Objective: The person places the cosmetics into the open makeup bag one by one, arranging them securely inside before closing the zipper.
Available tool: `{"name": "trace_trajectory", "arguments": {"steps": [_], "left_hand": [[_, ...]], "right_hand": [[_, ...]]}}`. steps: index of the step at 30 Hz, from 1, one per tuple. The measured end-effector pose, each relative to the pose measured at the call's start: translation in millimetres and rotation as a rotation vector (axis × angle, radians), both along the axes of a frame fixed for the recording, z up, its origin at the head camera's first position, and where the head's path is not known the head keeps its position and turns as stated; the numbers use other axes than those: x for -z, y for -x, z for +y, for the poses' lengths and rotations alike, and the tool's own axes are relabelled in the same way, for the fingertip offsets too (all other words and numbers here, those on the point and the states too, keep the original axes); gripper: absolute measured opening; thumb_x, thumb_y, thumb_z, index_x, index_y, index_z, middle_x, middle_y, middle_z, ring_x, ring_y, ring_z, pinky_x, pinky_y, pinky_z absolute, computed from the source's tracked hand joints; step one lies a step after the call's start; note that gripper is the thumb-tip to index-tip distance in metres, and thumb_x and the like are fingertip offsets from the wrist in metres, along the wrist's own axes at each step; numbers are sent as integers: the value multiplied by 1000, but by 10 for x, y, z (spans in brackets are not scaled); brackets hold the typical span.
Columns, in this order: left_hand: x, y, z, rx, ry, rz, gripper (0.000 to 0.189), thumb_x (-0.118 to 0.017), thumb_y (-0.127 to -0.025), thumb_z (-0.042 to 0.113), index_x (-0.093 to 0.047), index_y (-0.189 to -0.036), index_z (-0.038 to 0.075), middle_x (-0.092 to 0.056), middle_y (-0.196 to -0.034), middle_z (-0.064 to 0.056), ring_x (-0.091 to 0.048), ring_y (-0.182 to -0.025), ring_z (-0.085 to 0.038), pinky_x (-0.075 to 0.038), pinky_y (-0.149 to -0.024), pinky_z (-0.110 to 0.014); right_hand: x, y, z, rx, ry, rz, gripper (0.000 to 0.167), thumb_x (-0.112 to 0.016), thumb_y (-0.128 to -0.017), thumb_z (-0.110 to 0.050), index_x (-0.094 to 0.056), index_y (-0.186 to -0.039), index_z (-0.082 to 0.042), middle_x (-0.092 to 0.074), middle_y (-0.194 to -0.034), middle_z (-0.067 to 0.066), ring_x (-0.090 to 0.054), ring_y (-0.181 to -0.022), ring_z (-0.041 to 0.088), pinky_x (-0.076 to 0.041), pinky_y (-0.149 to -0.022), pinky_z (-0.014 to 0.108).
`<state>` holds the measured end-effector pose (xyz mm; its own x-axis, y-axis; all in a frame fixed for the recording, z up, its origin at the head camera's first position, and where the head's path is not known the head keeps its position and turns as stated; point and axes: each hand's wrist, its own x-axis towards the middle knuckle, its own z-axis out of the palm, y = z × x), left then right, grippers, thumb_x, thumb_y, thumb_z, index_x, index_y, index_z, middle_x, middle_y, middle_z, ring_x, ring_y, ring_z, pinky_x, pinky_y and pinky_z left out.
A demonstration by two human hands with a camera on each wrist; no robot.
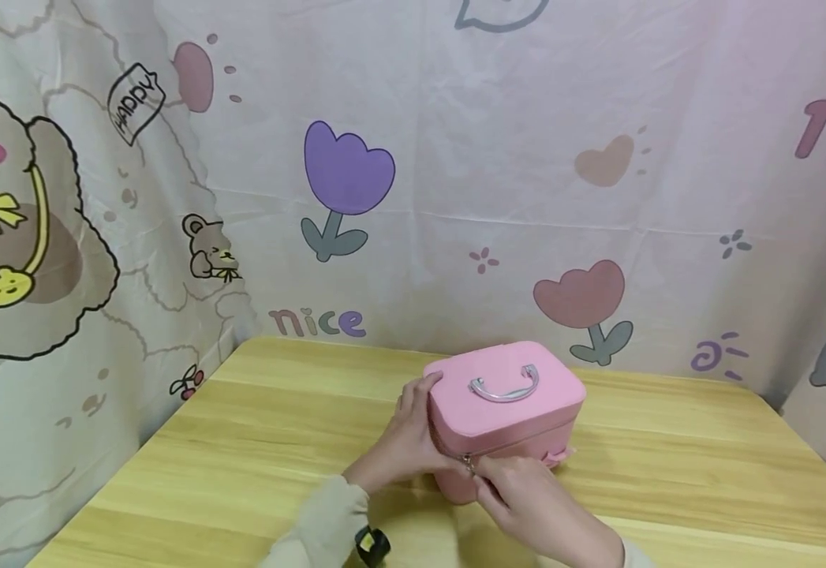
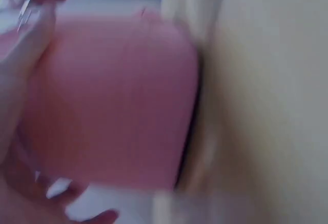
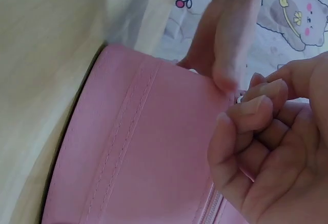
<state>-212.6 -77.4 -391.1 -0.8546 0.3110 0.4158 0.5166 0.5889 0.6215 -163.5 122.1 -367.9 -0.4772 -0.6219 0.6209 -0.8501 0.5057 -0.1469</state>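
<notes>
A pink cosmetic case (image 1: pixel 455 398) with a silver handle (image 1: pixel 508 393) on its lid stands on the table, its lid down. My left hand (image 1: pixel 414 438) holds its left end, fingers at the lid's edge and thumb at the front near the zipper. With bent fingers, my right hand (image 1: pixel 529 497) pinches the metal zipper pull (image 1: pixel 468 464) at the front left corner. In the right wrist view the case's zipper (image 3: pixel 211 211) runs beneath those fingers, which partly hide the pull. The left wrist view is blurred, with the case (image 2: pixel 118 101) filling its middle.
The light wooden table (image 1: pixel 278 402) extends around the case. A patterned cloth (image 1: pixel 441 142) hangs behind it and along both sides. Near the front edge, a black strap piece (image 1: pixel 372 546) sits at my left sleeve.
</notes>
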Motion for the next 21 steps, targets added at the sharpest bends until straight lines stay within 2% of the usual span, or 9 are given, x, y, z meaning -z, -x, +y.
{"name": "trace_trajectory", "arguments": {"steps": [3,5,7,9,11,13,15,18,21], "left_hand": [[-65,64,-159,54,28,-24,107,-92,-61,33,-26,-145,23,-30,-140,-19,-36,-127,-37,-40,-97,-56],[-104,107,-226,69,40,1,92,-87,-69,32,-34,-143,23,-29,-143,-19,-33,-130,-37,-39,-99,-56],[-138,148,-257,79,54,73,78,-82,-75,33,-42,-140,19,-30,-147,-17,-30,-134,-36,-36,-101,-56],[-159,182,-262,98,70,177,68,-79,-78,33,-49,-136,12,-33,-149,-14,-27,-137,-35,-33,-104,-55],[-177,207,-258,108,88,277,63,-79,-78,33,-55,-129,6,-39,-149,-10,-25,-140,-32,-30,-107,-51],[-194,213,-258,124,79,341,58,-80,-76,31,-59,-122,2,-45,-145,-8,-25,-141,-29,-28,-109,-48],[-206,208,-267,146,41,357,50,-81,-75,28,-63,-113,2,-51,-141,-6,-27,-141,-27,-29,-109,-45],[-231,197,-293,201,-44,338,39,-84,-73,19,-65,-103,3,-57,-135,-6,-32,-139,-28,-31,-108,-41],[-247,195,-318,245,-95,340,34,-84,-72,14,-65,-99,4,-61,-127,-7,-44,-132,-28,-36,-105,-37]], "right_hand": [[-6,-2,13,18,-15,-11,32,-64,-78,0,-45,-66,-23,-27,-61,-21,-27,-53,-6,-23,-47,10],[-9,0,28,29,-22,-19,31,-63,-78,0,-46,-67,-23,-28,-61,-21,-28,-53,-5,-23,-47,11],[-15,3,45,34,-26,-22,31,-64,-78,0,-46,-67,-23,-28,-61,-21,-28,-53,-5,-23,-46,11],[-20,8,70,29,-29,-17,31,-64,-78,0,-46,-68,-24,-28,-61,-21,-28,-53,-5,-23,-47,11],[-32,17,99,18,-33,-12,31,-64,-79,-1,-46,-69,-24,-28,-62,-21,-28,-54,-6,-24,-48,11],[-42,24,139,0,-37,-22,31,-65,-79,-1,-46,-70,-25,-29,-63,-21,-28,-55,-6,-25,-48,11],[-53,29,187,-21,-41,-37,30,-65,-81,-1,-48,-72,-25,-30,-64,-21,-30,-56,-7,-27,-50,11],[-73,33,261,-38,-41,-82,33,-64,-82,-1,-46,-70,-25,-29,-63,-22,-27,-56,-9,-26,-48,9],[-94,43,316,-39,-44,-105,37,-64,-83,-1,-41,-67,-25,-25,-62,-23,-23,-54,-11,-23,-46,7]]}}
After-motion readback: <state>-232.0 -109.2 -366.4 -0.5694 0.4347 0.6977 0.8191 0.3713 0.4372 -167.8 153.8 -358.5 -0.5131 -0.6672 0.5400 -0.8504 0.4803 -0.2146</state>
